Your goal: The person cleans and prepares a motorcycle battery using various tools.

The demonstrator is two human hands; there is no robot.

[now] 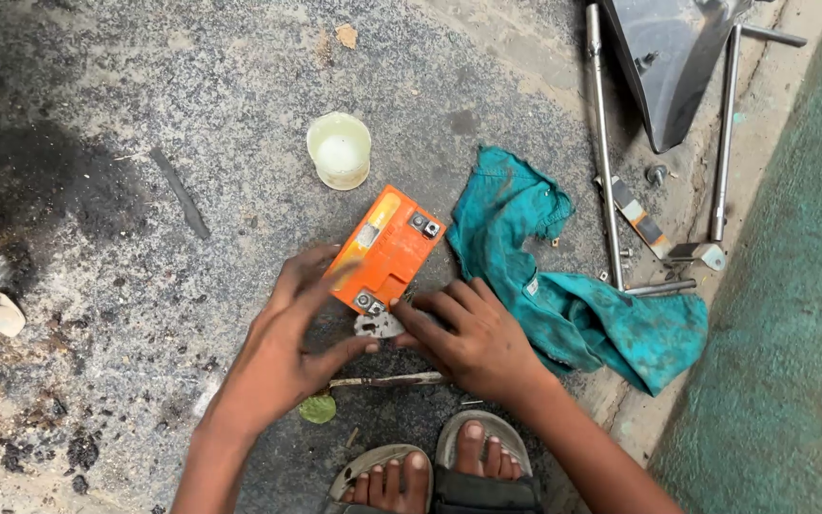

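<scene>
An orange box-shaped battery (387, 249) with two metal terminals stands on the stained ground. My left hand (287, 347) rests against its near left side, fingers touching the casing and thumb pointing toward a small grey metal piece (378, 326) just below the battery. My right hand (473, 338) lies palm down beside the battery's near corner, its fingertips on that metal piece. Whether either hand actually grips the piece is hard to tell.
A teal rag (563, 286) lies right of the battery. A small pale cup (340, 149) stands behind it. Long metal rods (604, 143), a dark metal panel (668, 57), small fittings, a thin stick (387, 380) and my sandalled feet (430, 471) surround the spot.
</scene>
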